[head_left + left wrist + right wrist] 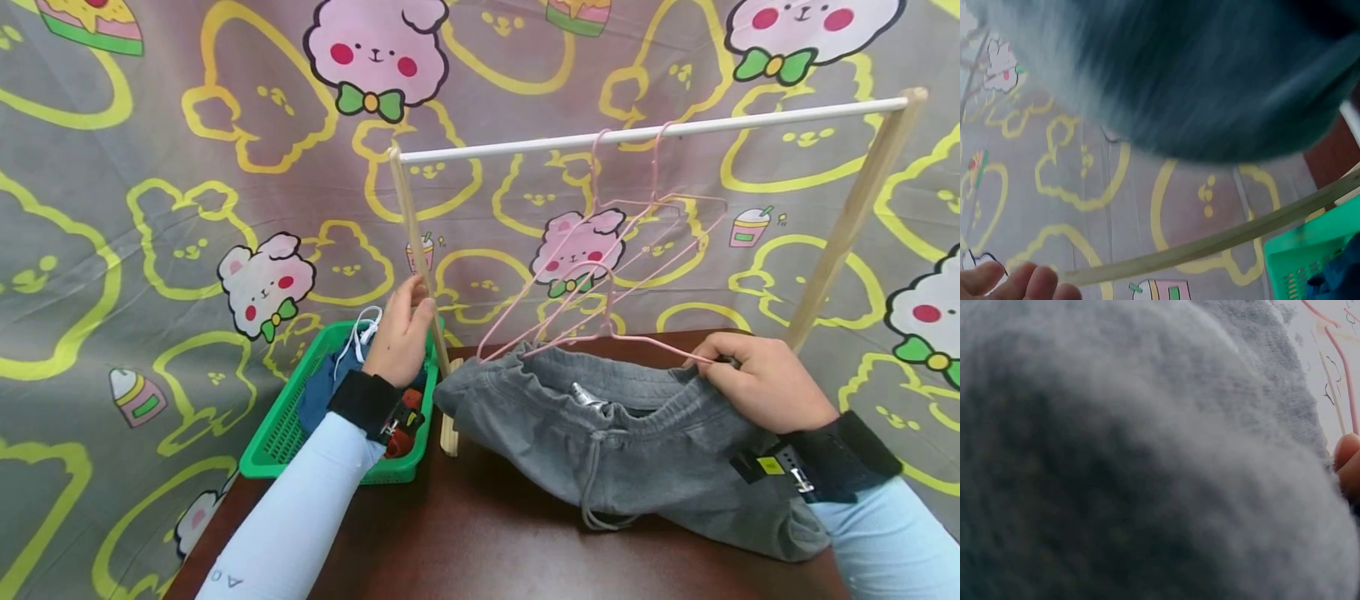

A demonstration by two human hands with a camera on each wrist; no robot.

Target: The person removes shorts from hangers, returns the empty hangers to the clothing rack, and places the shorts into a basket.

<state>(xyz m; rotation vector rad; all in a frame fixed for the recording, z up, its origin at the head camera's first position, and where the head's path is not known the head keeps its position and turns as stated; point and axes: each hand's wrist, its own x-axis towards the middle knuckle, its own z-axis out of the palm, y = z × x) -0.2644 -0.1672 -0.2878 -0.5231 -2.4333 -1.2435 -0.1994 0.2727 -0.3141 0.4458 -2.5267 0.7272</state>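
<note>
A pair of grey drawstring pants (pixel 637 467) hangs above the table, tilted down to the right. A pink hanger (pixel 647 339) reaches into its waistband. My right hand (pixel 765 383) pinches the waistband and the hanger's right end together; its fingertips (pixel 1349 453) show at the edge of the right wrist view. My left hand (pixel 401 333) is off the pants, beside the rack's left wooden post (pixel 412 217), with fingers loosely bent. Whether it touches the post is unclear. Blurred grey cloth fills much of both wrist views.
Two more pink hangers (pixel 656 171) hang on the white rail (pixel 750 122) of the rack. Left of the rack, a green basket (pixel 258 462) holds blue clothing (pixel 318 400) and red clothing (pixel 401 442). A patterned curtain (pixel 172 333) stands behind the brown table (pixel 480 550).
</note>
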